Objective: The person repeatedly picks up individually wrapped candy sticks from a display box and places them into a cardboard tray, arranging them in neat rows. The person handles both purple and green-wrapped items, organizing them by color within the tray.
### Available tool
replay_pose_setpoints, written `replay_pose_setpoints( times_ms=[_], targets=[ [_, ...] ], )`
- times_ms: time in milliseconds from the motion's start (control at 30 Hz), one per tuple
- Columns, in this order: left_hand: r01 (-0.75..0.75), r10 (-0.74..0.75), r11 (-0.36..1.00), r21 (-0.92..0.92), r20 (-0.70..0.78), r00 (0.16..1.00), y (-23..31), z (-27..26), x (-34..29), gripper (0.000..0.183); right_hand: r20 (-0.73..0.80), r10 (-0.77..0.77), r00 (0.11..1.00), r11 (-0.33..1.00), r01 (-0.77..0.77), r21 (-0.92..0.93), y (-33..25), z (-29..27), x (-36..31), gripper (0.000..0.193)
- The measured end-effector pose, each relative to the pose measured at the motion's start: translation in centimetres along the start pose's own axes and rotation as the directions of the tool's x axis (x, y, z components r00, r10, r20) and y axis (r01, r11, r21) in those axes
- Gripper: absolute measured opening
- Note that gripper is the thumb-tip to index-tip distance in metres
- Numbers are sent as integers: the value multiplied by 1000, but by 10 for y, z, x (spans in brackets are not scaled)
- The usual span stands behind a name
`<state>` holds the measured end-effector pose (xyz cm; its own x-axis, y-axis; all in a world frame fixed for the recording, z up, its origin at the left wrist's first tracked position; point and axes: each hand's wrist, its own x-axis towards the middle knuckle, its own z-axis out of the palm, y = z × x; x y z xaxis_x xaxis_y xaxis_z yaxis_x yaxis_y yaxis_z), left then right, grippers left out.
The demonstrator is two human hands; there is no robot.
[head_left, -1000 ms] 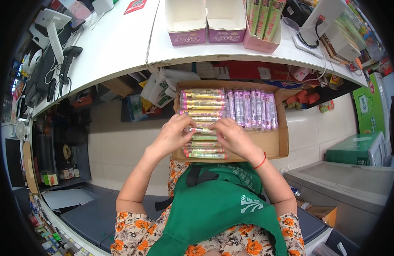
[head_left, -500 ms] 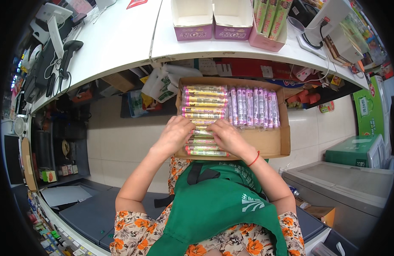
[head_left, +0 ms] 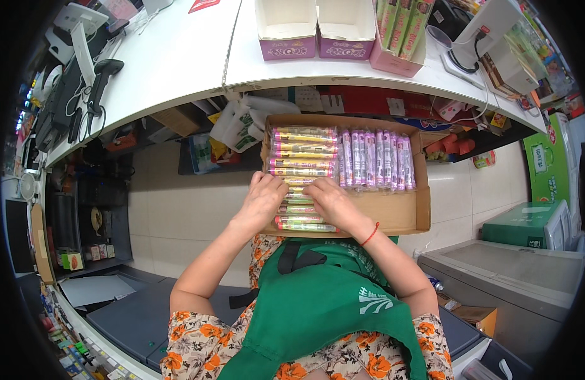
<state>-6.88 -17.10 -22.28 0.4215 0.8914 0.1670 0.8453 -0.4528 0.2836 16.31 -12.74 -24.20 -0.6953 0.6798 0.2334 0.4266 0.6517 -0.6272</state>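
Observation:
An open cardboard tray (head_left: 394, 212) rests in front of my green apron. Down its left side lies a stack of stick-shaped candy packs: yellow candy sticks (head_left: 303, 150) at the far end, green candy sticks (head_left: 305, 219) at the near end. Purple candy sticks (head_left: 375, 158) in clear wrap stand side by side at the far right. My left hand (head_left: 264, 197) curls its fingers on the left ends of the middle sticks. My right hand (head_left: 332, 201), below a red wrist cord, pinches the same sticks from the right. The fingers partly hide what they grip.
Beyond the tray is a white counter (head_left: 166, 57) with two empty purple-fronted boxes (head_left: 286, 47) and a pink box of green sticks (head_left: 403, 60). A handheld scanner (head_left: 102, 76) stands at left. A grey chest (head_left: 508, 272) is on the right, with a green bin (head_left: 527, 225) behind.
My right hand has shifted slightly left along the sticks, and the left hand has barely moved. The tray and the other sticks stay in place.

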Motion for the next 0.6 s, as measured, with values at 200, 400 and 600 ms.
replay_pose_setpoints(
  times_ms=[200,400,600],
  targets=[
    [7,-7,1000,-9,16,1000,4,-6,2,23,-16,8,1000,1000,-8,-17,2,0,-1,27],
    [19,-17,997,-81,24,1000,14,-4,11,25,-28,24,999,1000,-24,-6,-3,-16,-1,25],
    [39,-56,964,-262,-58,997,29,-10,33,24,-123,62,990,998,-58,36,-7,-34,-2,24]
  ],
)
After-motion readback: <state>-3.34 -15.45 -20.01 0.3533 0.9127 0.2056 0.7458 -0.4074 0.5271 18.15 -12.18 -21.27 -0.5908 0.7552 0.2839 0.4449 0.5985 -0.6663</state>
